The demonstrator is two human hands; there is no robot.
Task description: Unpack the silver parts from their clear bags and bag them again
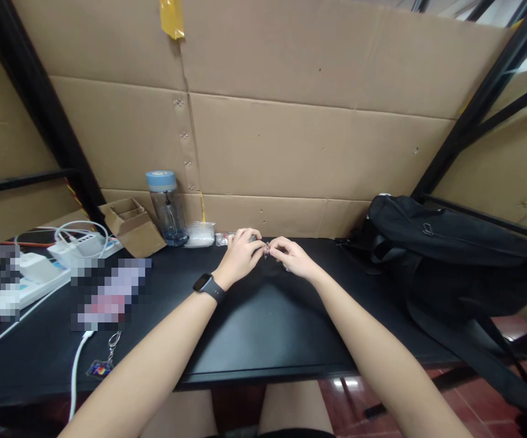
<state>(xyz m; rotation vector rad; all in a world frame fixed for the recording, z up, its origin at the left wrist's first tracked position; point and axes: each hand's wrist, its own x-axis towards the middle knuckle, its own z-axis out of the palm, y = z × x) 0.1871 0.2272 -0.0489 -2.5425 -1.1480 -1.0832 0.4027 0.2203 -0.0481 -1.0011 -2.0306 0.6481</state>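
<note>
My left hand (244, 250) and my right hand (293, 256) meet over the back middle of the black table. Between their fingertips is a small reddish-brown and shiny object (267, 250), too small to name. Thumb and fingers of both hands pinch it from either side. Another dark bit shows under the fingers of my left hand, partly hidden. A dark smartwatch (209, 286) is on my left wrist. Just behind my left hand lie a small clear packet (222, 239) and a larger clear plastic packet (200, 234).
At the back left stand a blue-lidded bottle (167, 210) and an open cardboard box (136, 228). A power strip (39, 286) with cables and a keychain (102, 367) lie on the left. A black backpack (445, 255) fills the right side. Cardboard (267, 146) walls the back.
</note>
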